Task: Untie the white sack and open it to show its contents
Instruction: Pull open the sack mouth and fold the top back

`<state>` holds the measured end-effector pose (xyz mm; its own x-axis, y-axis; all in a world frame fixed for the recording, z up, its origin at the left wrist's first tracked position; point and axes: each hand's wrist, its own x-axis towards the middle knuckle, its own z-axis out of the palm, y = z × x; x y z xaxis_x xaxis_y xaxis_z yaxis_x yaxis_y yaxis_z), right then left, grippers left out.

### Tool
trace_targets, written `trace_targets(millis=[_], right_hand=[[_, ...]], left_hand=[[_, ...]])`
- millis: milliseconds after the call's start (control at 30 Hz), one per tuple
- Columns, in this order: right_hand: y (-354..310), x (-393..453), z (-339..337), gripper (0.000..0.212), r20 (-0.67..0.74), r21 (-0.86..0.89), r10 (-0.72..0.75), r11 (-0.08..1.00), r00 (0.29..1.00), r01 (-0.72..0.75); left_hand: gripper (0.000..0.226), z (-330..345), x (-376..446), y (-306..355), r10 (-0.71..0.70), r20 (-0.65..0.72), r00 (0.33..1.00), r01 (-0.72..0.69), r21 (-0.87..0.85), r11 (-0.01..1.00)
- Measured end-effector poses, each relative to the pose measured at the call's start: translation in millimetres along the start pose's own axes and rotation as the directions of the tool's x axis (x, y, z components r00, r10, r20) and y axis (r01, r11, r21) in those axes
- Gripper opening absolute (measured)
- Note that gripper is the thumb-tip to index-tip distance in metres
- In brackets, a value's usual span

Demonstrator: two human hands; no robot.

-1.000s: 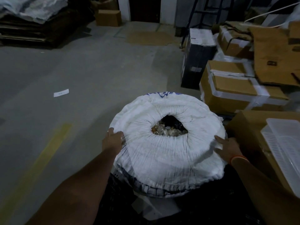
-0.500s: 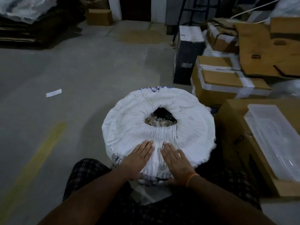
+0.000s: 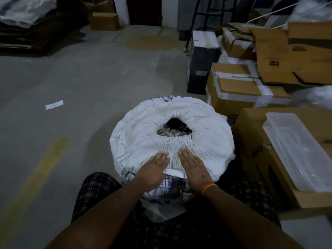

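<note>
Both flat palms, left hand (image 3: 154, 168) and right hand (image 3: 193, 167), still on white sack (image 3: 206, 141).

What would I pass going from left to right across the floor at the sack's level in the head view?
Yellow floor stripe → paper slip → white sack → cardboard box with the clear plastic tray on top.

Left of the sack (image 3: 172, 133) I see open floor (image 3: 80, 83). Right side: cardboard boxes (image 3: 251, 141) just beside it, blocking my reach.
</note>
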<state>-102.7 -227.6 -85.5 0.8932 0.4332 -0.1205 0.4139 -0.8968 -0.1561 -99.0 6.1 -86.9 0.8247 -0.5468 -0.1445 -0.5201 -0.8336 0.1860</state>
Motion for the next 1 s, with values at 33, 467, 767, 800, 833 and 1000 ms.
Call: trace_targets(millis=[33,467,767,800,833,1000], right_hand=[[0,0,0,0.096,-0.005,0.009,-0.002,1.0,1.0,0.002],[-5,-46,41,0.083,0.508,-0.046,-0.113,0.986,0.854,0.158],[-22,-30,28,0.087,0.633,0.037,-0.074,0.997,0.771,0.065],[-22,-27,17,0.078,0.595,0.099,-0.106,0.993,0.796,0.058],[-20,-23,6,0.068,0.51,0.177,-0.142,0.982,0.848,0.058],[17,16,-59,0.018,-0.061,0.61,0.045,0.792,0.997,0.001]], left_hand=[[0.079,-2,-1,1,0.02,0.006,1.0,-0.02,-0.016,1.0],[0.055,29,-37,33,0.163,0.364,0.917,-0.194,0.052,0.98],[0.079,47,-38,28,0.165,0.353,0.921,-0.202,0.07,0.977],[0.071,37,-34,28,0.176,0.315,0.933,-0.181,-0.014,0.983],[0.062,25,-31,27,0.162,0.227,0.96,-0.139,-0.115,0.984],[0.031,-46,5,0,-0.245,-0.402,0.882,0.021,-0.487,0.873]])
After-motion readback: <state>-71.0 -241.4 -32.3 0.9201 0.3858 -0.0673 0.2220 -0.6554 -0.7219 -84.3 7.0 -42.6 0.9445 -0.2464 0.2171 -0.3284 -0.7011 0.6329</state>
